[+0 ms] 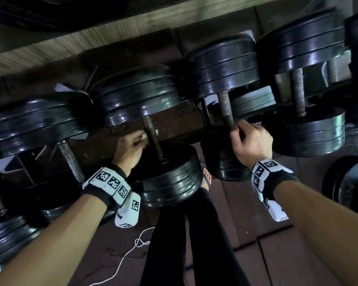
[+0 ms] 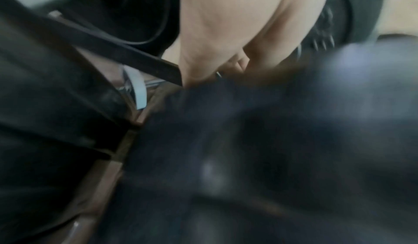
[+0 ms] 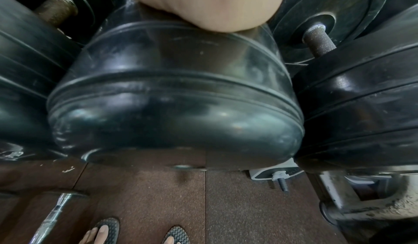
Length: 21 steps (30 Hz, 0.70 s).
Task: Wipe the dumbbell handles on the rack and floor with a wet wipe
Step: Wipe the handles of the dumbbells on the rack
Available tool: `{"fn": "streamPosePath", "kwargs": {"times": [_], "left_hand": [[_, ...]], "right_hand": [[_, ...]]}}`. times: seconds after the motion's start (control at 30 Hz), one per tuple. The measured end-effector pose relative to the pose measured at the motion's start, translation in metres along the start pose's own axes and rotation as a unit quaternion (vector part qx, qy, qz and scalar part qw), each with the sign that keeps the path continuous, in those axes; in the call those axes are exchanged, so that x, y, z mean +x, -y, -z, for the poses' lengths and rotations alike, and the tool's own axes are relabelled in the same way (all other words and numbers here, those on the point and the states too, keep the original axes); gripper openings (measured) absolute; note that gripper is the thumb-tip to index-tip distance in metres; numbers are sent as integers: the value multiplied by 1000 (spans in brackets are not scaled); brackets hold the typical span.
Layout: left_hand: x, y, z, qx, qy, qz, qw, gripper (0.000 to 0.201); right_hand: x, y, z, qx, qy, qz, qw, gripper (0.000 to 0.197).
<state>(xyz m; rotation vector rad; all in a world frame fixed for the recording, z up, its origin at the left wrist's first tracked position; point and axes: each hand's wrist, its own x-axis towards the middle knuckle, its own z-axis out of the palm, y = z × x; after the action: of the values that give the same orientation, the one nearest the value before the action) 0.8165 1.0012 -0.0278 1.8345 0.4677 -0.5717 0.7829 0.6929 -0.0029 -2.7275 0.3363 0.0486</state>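
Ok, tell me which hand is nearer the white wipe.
Left. The left hand pinches the wipe in its fingertips, against the middle dumbbell's handle. The right hand is off to the right, gripping the neighbouring dumbbell's handle.

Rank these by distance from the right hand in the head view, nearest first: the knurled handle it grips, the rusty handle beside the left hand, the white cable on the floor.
1. Knurled metal dumbbell handle: gripped by the right hand.
2. Rusty dumbbell handle: to its left, beside the left hand.
3. Thin white cable: lowest, on the floor between the forearms.
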Motion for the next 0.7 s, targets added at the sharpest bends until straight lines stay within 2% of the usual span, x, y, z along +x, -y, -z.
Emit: {"fn": "streamPosePath", "kwargs": {"times": [0.17,0.3,0.5,0.6,0.7], "left_hand": [[-18,23,1,9,14,24,1000,23],[-10,24,-6,11,16,51,998,22],[-16,30,7,84,88,60,991,16],[-16,28,2,34,72,71,994,16],[-20,27,1,43,88,59,993,14]], "right_hand": [[0,0,-1,2,-4,5,1000,37],[0,0,-1,-1,-3,2,1000,34],[0,1,-1,-2,-6,-1,1000,32],[0,0,0,-7,-6,-2,1000,32],[0,-1,-1,-6,0,-1,1000,31]]}}
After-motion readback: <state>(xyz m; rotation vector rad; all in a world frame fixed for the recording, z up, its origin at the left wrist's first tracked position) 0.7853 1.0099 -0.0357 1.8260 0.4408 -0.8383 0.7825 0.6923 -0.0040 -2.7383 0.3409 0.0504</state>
